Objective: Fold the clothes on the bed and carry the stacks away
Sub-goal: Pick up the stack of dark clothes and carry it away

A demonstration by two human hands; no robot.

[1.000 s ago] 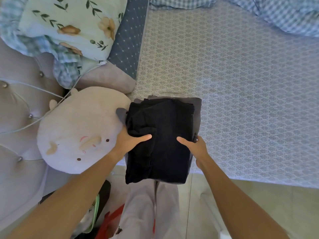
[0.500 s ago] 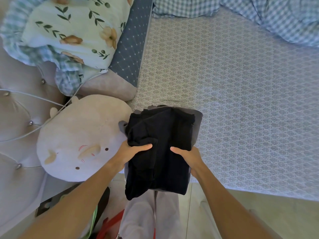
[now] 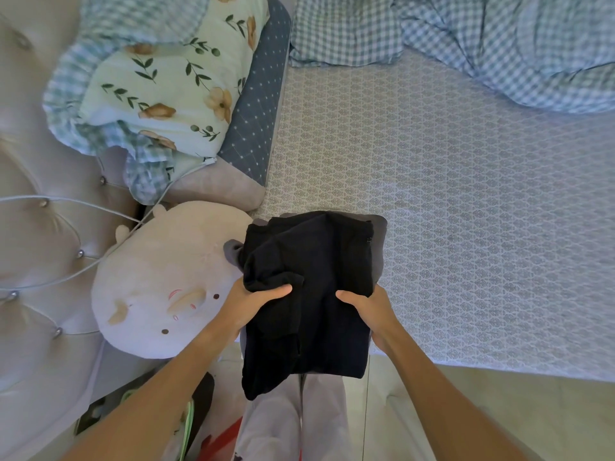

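A stack of folded clothes [image 3: 309, 294] is held by both hands at the near edge of the bed [image 3: 466, 227], towards its head end. The top garment is black; a grey folded piece shows beneath it along the far and right sides. The near part of the stack overhangs the bed edge, above the person's legs. Whether the far part is resting on the mattress or has been lifted clear cannot be told.

The left hand [image 3: 258, 306] grips the left side of the stack, with the thumb laid over the top of the black fabric and the fingers hidden underneath. The right hand [image 3: 366, 309] grips the right side in the same manner, thumb on top and fingers tucked below and out of sight.

Folding appears complete for what is in view: no loose, unfolded garment is seen on the patterned sheet. A crumpled checked duvet [image 3: 499, 44] lies along the far edge, and is judged to be bedding, not laundry. A floral pillow [image 3: 173, 84] and a round plush cushion [image 3: 159, 281] lie at the head end, the cushion touching the left side of the stack.

The step in hand is judged to be the pick-up of a finished stack. The carrying away is not yet done. Whether other stacks remain outside the view cannot be established.

A loose black corner hangs low at the near left of the stack and may slip during carrying.
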